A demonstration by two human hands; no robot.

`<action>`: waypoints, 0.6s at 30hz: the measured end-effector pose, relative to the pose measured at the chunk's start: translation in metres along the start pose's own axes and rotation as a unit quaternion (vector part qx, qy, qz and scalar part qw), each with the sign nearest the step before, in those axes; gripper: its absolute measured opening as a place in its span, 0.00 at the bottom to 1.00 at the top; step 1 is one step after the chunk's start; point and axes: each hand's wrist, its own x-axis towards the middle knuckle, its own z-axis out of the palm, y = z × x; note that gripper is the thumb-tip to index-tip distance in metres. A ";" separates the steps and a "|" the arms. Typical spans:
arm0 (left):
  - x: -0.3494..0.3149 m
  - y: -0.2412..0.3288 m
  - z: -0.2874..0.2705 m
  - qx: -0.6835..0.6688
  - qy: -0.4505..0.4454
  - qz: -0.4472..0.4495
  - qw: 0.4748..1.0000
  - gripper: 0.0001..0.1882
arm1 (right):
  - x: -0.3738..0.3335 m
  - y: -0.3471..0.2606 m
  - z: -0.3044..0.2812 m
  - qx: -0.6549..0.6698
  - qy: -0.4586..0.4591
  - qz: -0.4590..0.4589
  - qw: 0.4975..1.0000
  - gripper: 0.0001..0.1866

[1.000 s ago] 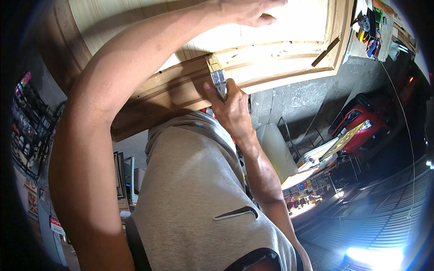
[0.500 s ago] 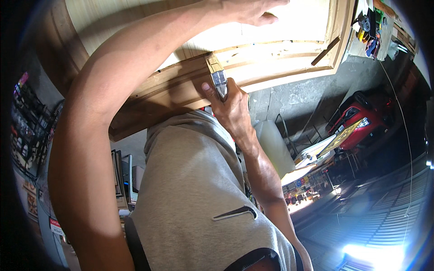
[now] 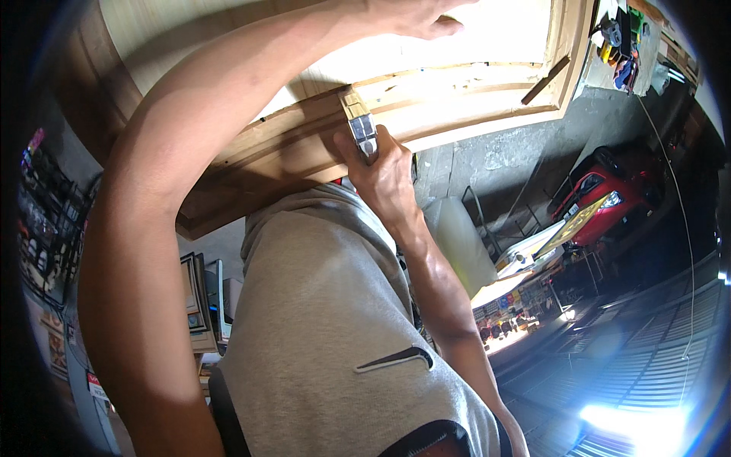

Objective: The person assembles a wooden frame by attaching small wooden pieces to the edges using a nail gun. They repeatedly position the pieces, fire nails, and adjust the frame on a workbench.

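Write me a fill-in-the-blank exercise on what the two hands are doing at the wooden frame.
1. The right hand grips a ____ with a metal ferrule.
2. Its bristles touch the wooden ____ rail.
3. The left hand rests flat on the pale ____.
4. The person wears a ____ shirt.

Missing words: paintbrush; frame; panel; grey

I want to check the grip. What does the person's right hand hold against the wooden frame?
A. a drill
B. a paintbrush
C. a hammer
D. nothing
B: the right hand grips a paintbrush, whose bristles lie on the wooden frame.
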 end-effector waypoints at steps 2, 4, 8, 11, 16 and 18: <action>0.000 0.001 -0.001 0.002 -0.013 -0.002 1.000 0.30 | 0.004 0.003 0.005 -0.020 0.017 -0.006 1.000 0.21; 0.000 0.002 -0.001 -0.010 -0.016 -0.002 1.000 0.30 | 0.004 0.005 0.010 -0.061 0.039 -0.014 0.997 0.21; 0.003 0.001 0.005 -0.048 0.048 -0.005 0.998 0.30 | -0.004 0.002 0.008 -0.066 0.020 0.000 0.998 0.21; 0.006 0.004 0.011 -0.066 0.042 -0.011 0.997 0.31 | -0.029 0.009 -0.028 0.034 -0.048 -0.014 0.998 0.21; 0.006 0.003 0.026 -0.071 0.011 -0.038 0.997 0.32 | -0.079 0.046 -0.088 0.056 -0.050 0.048 0.996 0.21; 0.005 0.001 0.032 -0.048 0.085 -0.021 0.995 0.29 | -0.086 0.068 -0.111 0.057 -0.015 0.095 0.994 0.25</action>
